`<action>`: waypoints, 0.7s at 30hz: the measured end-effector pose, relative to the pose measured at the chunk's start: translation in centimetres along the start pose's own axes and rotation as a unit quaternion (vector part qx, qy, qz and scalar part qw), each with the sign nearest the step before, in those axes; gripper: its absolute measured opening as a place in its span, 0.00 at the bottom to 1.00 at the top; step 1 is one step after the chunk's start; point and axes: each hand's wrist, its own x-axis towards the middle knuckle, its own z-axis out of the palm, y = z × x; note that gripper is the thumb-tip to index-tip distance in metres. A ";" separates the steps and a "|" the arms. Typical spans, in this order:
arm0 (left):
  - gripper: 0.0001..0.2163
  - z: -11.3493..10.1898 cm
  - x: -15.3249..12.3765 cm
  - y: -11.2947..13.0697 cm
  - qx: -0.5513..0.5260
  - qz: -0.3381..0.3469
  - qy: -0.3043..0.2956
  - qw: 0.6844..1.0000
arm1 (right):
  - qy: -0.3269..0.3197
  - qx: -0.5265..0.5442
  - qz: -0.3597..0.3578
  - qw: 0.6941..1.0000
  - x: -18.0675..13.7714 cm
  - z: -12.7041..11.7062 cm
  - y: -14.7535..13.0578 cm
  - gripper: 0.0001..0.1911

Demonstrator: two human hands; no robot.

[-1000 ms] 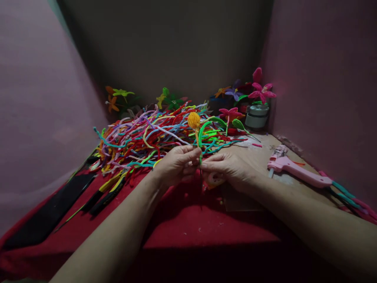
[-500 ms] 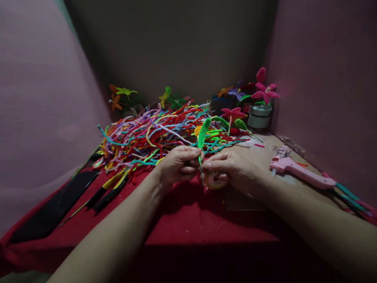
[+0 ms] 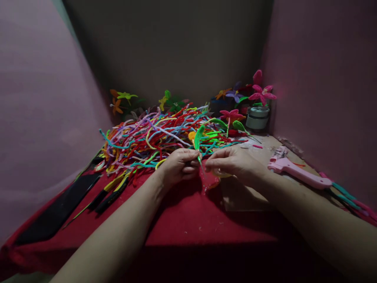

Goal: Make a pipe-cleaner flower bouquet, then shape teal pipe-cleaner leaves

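Between the thumb and fingers of my left hand (image 3: 185, 163), I pinch a green fuzzy pipe-cleaner leaf (image 3: 199, 137). The leaf points up, and its thin stem (image 3: 202, 163) slants down below my fingertips. My right hand (image 3: 231, 162) is closed just right of the stem, thumb and fingertips pressed together. Under its fingers shows the pale yellow edge of a round roll of tape (image 3: 222, 174), tilted and mostly covered by the hand. Whether a strip runs from it to the stem is too fine to see.
A heap of colourful pipe cleaners (image 3: 153, 133) lies behind my hands. Yellow-and-black pliers (image 3: 113, 190) and a black flat object (image 3: 59, 210) are on the left. A pink glue gun (image 3: 300, 173) rests on the right board. Pipe-cleaner flowers (image 3: 262, 94) stand at the back.
The leaf has dropped slightly and leans more, its stem swung to the right. My right hand has turned, so the roll now shows nearly edge-on. The view has shifted slightly.
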 end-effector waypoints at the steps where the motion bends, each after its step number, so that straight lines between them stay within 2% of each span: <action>1: 0.09 -0.1 0.2 -0.1 0.019 -0.006 0.019 1.000 | 0.007 -0.018 -0.005 1.000 0.2 -0.4 0.2 0.09; 7: 0.12 0.3 0.6 0.0 0.164 -0.035 0.118 0.979 | 0.011 -0.094 0.029 0.995 1.1 -1.6 1.0 0.08; 10: 0.13 0.8 -0.7 0.8 0.277 -0.018 0.176 0.944 | 0.016 -0.107 0.043 0.993 1.0 -1.4 0.7 0.08; 12: 0.12 1.0 -2.3 1.5 0.366 -0.003 0.200 0.909 | 0.022 -0.109 0.048 0.993 0.9 -1.3 0.6 0.07; 14: 0.10 0.6 -4.0 2.1 0.495 0.020 0.220 0.840 | 0.018 -0.104 0.046 0.993 0.8 -1.2 0.5 0.07; 17: 0.08 -0.8 -6.1 1.9 0.690 -0.001 0.238 0.683 | 0.004 -0.095 0.026 0.995 0.8 -1.3 0.6 0.07; 19: 0.06 -1.9 -6.5 1.2 0.773 -0.017 0.212 0.598 | -0.001 -0.095 0.022 0.995 0.8 -1.2 0.5 0.08; 21: 0.07 -2.6 -6.3 0.4 0.822 -0.006 0.201 0.532 | -0.003 -0.094 0.029 0.995 0.8 -1.2 0.4 0.08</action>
